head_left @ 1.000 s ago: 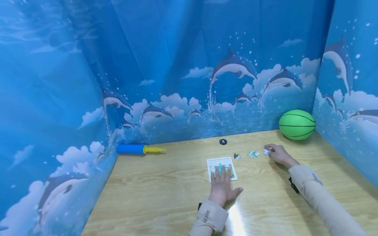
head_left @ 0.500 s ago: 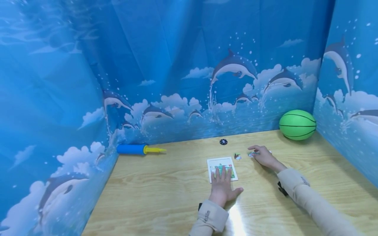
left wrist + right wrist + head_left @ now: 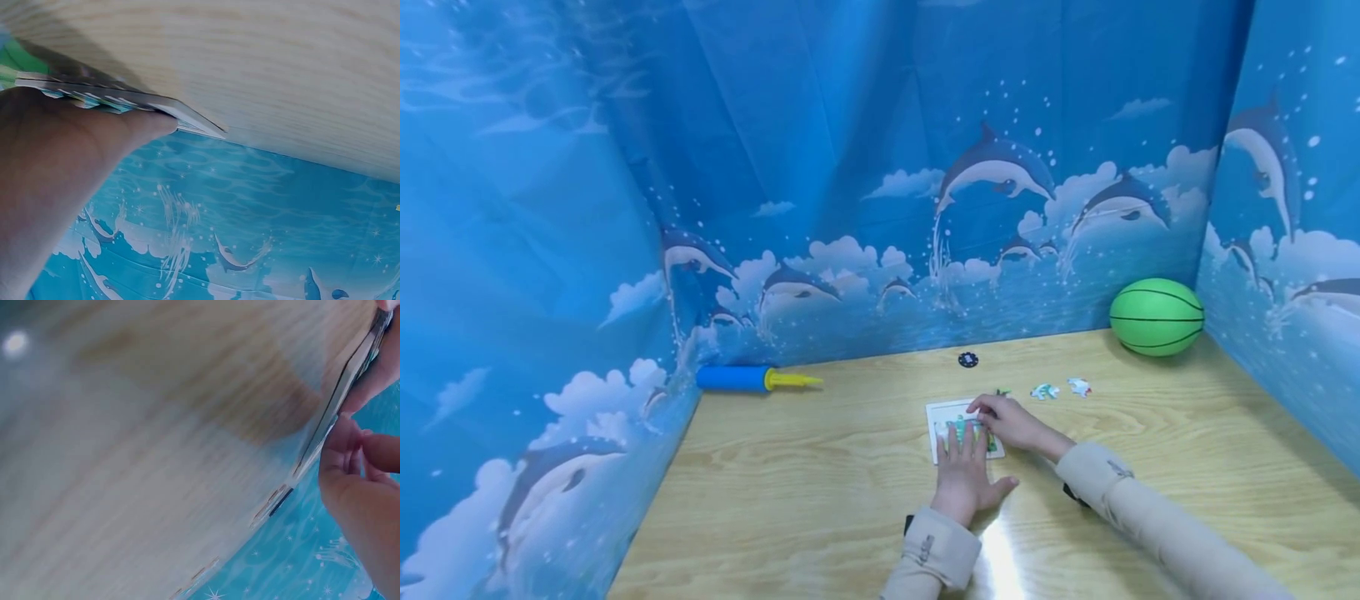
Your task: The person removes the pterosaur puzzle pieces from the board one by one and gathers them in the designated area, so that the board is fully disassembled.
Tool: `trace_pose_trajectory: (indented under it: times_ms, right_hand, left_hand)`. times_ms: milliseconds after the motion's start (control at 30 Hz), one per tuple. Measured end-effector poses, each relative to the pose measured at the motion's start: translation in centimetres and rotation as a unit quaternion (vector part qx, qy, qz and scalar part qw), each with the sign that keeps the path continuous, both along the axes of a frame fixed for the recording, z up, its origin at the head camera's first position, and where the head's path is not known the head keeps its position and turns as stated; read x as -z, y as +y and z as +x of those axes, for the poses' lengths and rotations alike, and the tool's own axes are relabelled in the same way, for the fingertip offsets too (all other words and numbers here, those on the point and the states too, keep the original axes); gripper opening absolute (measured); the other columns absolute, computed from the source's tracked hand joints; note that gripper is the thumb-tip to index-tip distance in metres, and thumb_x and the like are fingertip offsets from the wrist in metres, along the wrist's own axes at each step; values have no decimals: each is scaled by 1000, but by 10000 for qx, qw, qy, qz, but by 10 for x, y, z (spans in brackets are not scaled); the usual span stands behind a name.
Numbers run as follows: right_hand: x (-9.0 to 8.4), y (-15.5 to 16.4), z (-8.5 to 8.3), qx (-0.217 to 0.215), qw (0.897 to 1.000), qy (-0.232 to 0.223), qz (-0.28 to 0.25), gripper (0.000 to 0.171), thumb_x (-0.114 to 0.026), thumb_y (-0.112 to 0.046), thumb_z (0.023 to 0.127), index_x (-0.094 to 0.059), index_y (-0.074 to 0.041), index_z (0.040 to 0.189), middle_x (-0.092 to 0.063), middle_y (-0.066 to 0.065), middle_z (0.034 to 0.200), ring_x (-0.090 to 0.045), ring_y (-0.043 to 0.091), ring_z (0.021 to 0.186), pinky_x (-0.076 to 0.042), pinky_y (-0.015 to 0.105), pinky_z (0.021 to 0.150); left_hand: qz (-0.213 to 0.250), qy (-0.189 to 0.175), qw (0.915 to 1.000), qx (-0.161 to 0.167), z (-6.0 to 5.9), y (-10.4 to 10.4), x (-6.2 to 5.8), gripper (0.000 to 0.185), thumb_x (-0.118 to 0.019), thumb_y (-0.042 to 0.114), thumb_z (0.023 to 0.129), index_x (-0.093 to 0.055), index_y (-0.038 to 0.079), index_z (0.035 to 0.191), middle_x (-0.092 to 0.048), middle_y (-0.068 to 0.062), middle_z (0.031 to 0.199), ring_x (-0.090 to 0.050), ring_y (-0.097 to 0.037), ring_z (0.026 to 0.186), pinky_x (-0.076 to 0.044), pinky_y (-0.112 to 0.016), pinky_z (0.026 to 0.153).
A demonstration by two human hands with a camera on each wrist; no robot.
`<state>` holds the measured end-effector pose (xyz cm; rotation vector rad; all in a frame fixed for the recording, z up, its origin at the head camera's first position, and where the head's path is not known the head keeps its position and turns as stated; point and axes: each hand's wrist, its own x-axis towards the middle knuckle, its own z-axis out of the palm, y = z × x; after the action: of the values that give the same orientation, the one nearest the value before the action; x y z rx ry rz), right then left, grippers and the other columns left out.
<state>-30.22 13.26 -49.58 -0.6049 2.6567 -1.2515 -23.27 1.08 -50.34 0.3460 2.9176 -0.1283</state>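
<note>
Two hands: both mine, both at the puzzle board (image 3: 942, 412), near the middle of the table (image 3: 820, 475).
Left hand (image 3: 964, 477): flat, fingers straight, pressing the near part of the board; it grips nothing. The left wrist view shows my fingers (image 3: 94, 134) lying along the board's edge (image 3: 187, 119).
Right hand (image 3: 1009, 422): over the board's far right corner, fingertips drawn together. The right wrist view shows fingers (image 3: 350, 447) pinched close beside the board's edge (image 3: 340, 394); I judge a small piece sits between them, but I cannot tell for certain, it is hidden.
Board: white-bordered card with a green picture, lying flat, mostly covered by my hands.
Loose pieces: two in plain sight to the right of the board, one with blue-green print (image 3: 1044, 391), one mostly white (image 3: 1079, 387), close together. A third scrap of green (image 3: 1002, 392) shows just past my right hand.
Progress: as I judge it, well under way but not finished; some picture is already on the board, at least two pieces wait outside it, and how much of the board is filled I cannot see.
Table: pale wood grain, glossy, with a glare patch by my left cuff.
Other items: green ball (image 3: 1156, 317) in the far right corner; blue and yellow pump (image 3: 747, 379) at the far left edge; small dark disc (image 3: 967, 359) beyond the board.
Room: blue dolphin-print sheets (image 3: 880, 167) hang on three sides.
Sleeves: beige, buttoned cuffs.
</note>
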Motion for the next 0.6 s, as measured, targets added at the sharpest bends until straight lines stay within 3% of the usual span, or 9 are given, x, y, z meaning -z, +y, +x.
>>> trace_pose_trajectory:
  times_ms: [400, 600]
  right_hand:
    - [0, 1, -1, 20, 9994, -262, 223, 22, -47, -2, 86, -56, -2, 106, -57, 4, 92, -54, 18, 87, -47, 37, 82]
    - [-4, -1, 0, 259, 9981, -386, 402, 20, -47, -4, 87, -57, -2, 104, -58, 5, 92, -54, 18, 85, -47, 37, 81]
  left_hand:
    - [426, 270, 9985, 201, 8, -11, 3, 86, -23, 74, 77, -13, 21, 143, -9, -1, 149, -7, -28, 135, -13, -44, 108]
    - [880, 221, 9958, -113, 22, -18, 0, 83, -34, 68, 79, -20, 16, 142, -14, -5, 148, -12, -32, 133, -18, -46, 107]
